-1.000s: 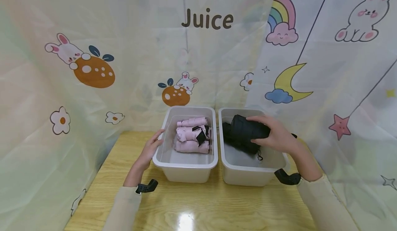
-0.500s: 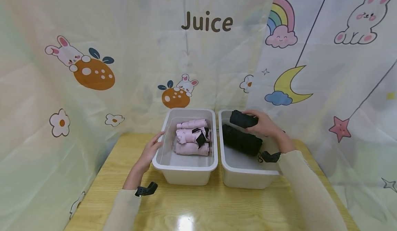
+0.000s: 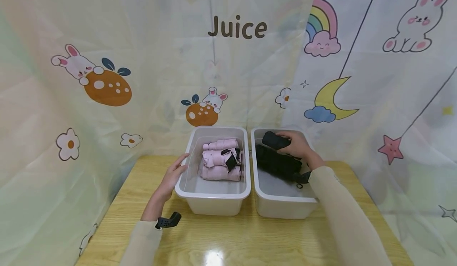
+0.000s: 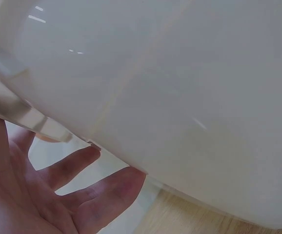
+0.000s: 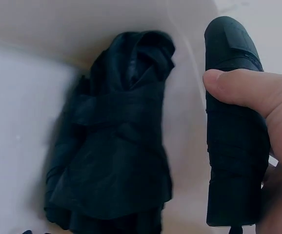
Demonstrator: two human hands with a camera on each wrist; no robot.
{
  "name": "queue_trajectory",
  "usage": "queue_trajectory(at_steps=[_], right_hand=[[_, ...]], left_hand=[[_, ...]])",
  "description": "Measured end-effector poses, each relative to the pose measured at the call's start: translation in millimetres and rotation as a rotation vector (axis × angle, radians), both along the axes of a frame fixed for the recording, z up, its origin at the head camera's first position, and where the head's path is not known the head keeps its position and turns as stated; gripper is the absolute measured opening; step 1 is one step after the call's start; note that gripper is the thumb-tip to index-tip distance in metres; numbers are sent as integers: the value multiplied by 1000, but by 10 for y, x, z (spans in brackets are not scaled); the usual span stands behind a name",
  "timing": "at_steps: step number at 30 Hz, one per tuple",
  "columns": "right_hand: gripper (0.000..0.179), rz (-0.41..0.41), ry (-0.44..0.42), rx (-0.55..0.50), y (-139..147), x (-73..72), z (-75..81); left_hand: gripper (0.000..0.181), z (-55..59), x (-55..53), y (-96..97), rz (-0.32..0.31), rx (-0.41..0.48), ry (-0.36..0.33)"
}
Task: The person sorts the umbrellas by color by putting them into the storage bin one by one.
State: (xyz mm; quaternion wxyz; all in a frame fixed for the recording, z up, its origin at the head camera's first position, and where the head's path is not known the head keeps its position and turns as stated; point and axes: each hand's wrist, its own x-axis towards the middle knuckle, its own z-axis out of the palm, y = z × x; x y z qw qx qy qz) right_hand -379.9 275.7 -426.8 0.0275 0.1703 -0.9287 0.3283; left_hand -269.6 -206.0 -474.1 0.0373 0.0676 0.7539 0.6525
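My right hand [image 3: 299, 146] grips a small black folded umbrella [image 3: 275, 140] over the back of the right bin [image 3: 282, 198]. In the right wrist view the thumb lies across this umbrella [image 5: 236, 141], which has a stubby cylindrical shape. Beneath it, a bulkier black folded umbrella [image 3: 278, 163] rests in the bin, its loose fabric bunched at one end. My left hand [image 3: 173, 175] touches the left side of the left bin [image 3: 214, 196], its fingertips against the wall under the rim. Three pink folded umbrellas [image 3: 221, 173] lie side by side in that bin.
Both white bins stand next to each other on a wood-grain table [image 3: 200, 238]. A printed cloth curtain [image 3: 157, 79] with rabbits and oranges hangs right behind them and along both sides. A black wrist device [image 3: 169, 220] sits on the left wrist.
My right hand has carried the small black umbrella back and left over the right bin, then slightly lower, uncovering the bulkier one. The left hand stays at the left bin.
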Motion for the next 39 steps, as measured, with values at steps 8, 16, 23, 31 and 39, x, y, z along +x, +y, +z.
queue_trajectory(at_steps=[8,16,23,31,39], right_hand=[[71,-13,-116,-4,55,3,-117],[69,-12,-101,9,97,21,-175],[69,2,-135,14,91,-11,-195],[69,6,-153,19,88,-75,-239],[72,-9,-205,28,84,-124,-305]], left_hand=[[48,-3,14,34,-11,13,1],[48,-5,20,44,-7,12,-9],[48,50,58,31,-24,43,-61],[47,-3,27,29,7,0,-14],[48,5,11,33,16,-1,-10]])
